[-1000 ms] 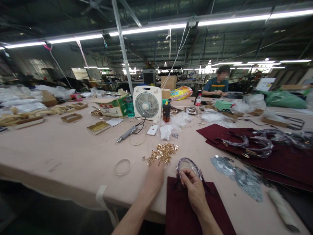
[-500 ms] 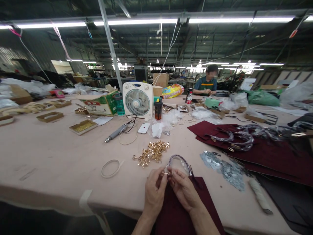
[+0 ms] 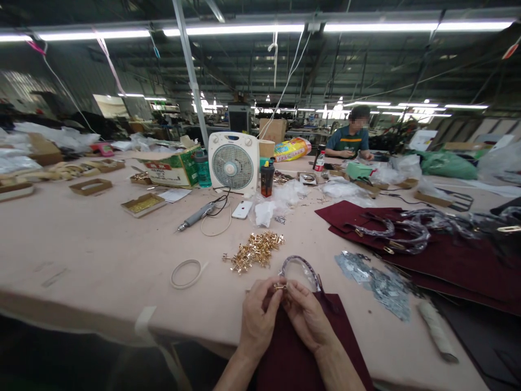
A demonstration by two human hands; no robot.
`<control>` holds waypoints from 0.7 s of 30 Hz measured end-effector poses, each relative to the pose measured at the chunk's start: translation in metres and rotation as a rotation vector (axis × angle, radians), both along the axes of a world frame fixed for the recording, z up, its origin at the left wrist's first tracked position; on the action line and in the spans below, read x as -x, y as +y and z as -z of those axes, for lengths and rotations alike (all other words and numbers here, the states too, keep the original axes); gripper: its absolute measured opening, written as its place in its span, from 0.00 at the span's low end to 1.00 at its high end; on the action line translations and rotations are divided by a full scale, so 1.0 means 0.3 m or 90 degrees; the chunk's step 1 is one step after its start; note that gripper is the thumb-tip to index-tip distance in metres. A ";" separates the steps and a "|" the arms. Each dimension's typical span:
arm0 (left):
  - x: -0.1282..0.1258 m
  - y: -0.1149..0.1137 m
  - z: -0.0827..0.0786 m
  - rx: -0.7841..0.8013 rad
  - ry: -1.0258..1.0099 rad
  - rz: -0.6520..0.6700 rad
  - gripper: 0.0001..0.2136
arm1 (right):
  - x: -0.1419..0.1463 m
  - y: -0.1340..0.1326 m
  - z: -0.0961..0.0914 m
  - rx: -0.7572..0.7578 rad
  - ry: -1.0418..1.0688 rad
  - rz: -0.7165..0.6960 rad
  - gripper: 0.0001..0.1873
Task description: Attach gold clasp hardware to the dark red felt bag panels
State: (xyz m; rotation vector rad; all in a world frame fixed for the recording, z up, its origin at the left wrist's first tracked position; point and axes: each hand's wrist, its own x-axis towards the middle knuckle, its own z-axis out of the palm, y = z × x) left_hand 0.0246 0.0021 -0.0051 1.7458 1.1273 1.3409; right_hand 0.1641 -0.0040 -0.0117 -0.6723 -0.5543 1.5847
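Observation:
My left hand [image 3: 260,312] is closed, its thumb and forefinger pinching a small gold metal fitting [image 3: 280,287]. Close against it, my right hand [image 3: 305,312] pinches at the handle's near end by the same fitting; the fingers hide the exact contact. Under both hands lies a dark maroon bag panel [image 3: 345,331] at the table's front edge. Its plastic-wrapped handle [image 3: 303,260] arches up beyond my fingers. Just past the hands is a pile of gold fittings [image 3: 254,251]. To the right, flat grey metal plates [image 3: 376,282] lie scattered.
More maroon panels [image 3: 345,214] with wrapped handles are stacked at right. A roll of tape [image 3: 186,273], an electric screwdriver [image 3: 197,216], a phone [image 3: 241,209] and a fan [image 3: 233,165] stand or lie on the table [image 3: 114,260]. Another person [image 3: 350,141] sits across it.
The view has shifted slightly, so the background sits a little further right. Both hands stay together at the handle end, and the gold fitting between them shows a little more clearly.

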 end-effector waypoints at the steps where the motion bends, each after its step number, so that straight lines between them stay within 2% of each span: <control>1: 0.000 0.000 0.000 0.000 0.001 -0.003 0.11 | 0.001 0.000 0.000 -0.001 -0.002 0.003 0.15; 6: 0.002 0.000 -0.005 0.001 -0.007 -0.006 0.11 | 0.006 -0.002 -0.002 -0.013 -0.015 -0.005 0.14; 10: 0.010 -0.005 -0.004 -0.003 -0.011 0.023 0.11 | -0.006 -0.009 -0.012 -0.019 0.014 -0.063 0.12; 12: 0.016 -0.003 0.002 0.014 -0.028 0.051 0.12 | -0.012 -0.014 -0.014 -0.005 0.042 -0.092 0.14; 15: 0.022 0.012 0.016 0.120 -0.136 0.121 0.14 | -0.008 -0.015 -0.007 0.010 0.066 -0.090 0.18; 17: 0.025 0.027 0.024 0.225 -0.244 0.170 0.17 | 0.003 -0.012 0.003 -0.008 0.032 -0.051 0.16; 21: 0.032 0.047 0.024 0.368 -0.403 0.204 0.19 | 0.018 0.000 0.019 -0.102 -0.178 0.048 0.14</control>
